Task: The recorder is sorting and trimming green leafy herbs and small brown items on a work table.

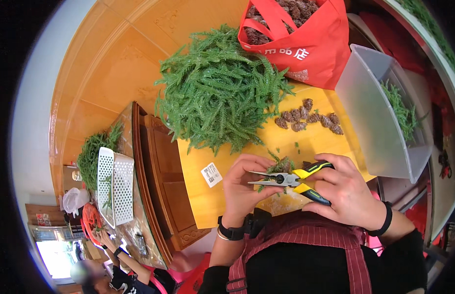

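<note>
Pliers (pixel 289 180) with yellow-and-black handles sit in our right hand (pixel 347 188), its fingers wrapped round the grips and the jaws parted, above the near edge of the bench (pixel 200 198). Our left hand (pixel 243 183) has its fingers pinched on a small green sprig (pixel 282 165) partly hidden by those jaws, while pine cones (pixel 299 114) lie toward the bench's right edge and heaped greenery (pixel 220 90) toward its far left corner.

Green sprig (pixel 286 164) and left hand (pixel 240 183) partly hidden by pliers (pixel 286 180). Red bag (pixel 315 54), above pliers, cut off by upper edge. Wooden tabletop (pixel 208 201), up and left of pliers, partly covered by green heap (pixel 222 88). Apron (pixel 306 234), below pliers, cut off by lower edge. Co-worker's head (pixel 88 272), far lower left of pliers, blurred.
</note>
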A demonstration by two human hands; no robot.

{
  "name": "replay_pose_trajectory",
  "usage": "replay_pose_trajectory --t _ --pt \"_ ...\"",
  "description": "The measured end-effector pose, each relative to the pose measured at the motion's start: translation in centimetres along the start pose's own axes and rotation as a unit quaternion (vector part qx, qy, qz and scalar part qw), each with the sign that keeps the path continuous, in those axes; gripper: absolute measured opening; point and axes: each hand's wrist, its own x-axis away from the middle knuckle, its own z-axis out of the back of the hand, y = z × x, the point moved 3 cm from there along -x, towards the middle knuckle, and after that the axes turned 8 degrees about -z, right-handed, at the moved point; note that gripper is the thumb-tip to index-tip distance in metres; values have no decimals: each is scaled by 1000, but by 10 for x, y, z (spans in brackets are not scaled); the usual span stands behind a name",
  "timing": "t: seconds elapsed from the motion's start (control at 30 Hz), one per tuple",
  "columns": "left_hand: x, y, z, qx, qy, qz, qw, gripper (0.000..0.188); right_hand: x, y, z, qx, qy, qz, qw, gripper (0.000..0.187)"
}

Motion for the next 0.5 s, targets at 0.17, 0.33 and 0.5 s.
replay_pose_trajectory --t 0.17,0.33,0.5 --pt "-2 -1 -1 -10 -8 7 1000 39 2 7 -4 -12 -4 -4 1000 34" --pt "-4 -2 -2 -8 -8 15 1000 37 2 12 -5 1 2 5 1000 32" --pt "-6 -5 -3 9 -15 42 999 37 -2 16 -6 -29 1 21 999 31"
